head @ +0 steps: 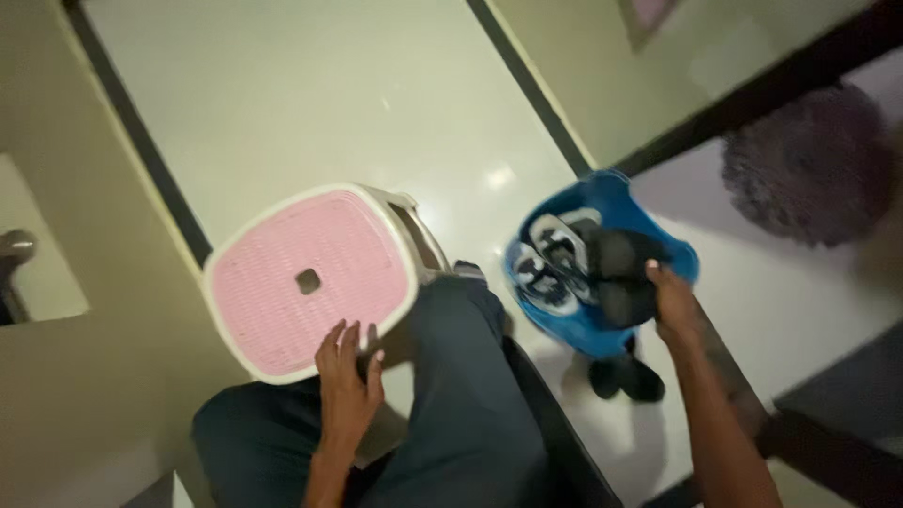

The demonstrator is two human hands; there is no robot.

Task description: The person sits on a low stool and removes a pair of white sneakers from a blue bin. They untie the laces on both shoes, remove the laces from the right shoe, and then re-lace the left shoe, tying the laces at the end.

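My left hand [348,381] rests on the near rim of a pink and cream plastic stool [310,277], fingers spread over its edge. My right hand [673,301] grips the rim of a blue plastic tub [616,202] filled with dark clothes and a black and white patterned garment [555,259]. The tub hangs tilted just above the floor. My legs in dark trousers [451,404] sit between the stool and the tub.
Pale glossy floor tiles [310,94] with dark joint lines spread ahead. A purple shaggy mat [809,165] lies at the right beyond a dark threshold. A dark item [625,376] lies on the floor under the tub. A wall and a metal fitting [14,249] stand at the left.
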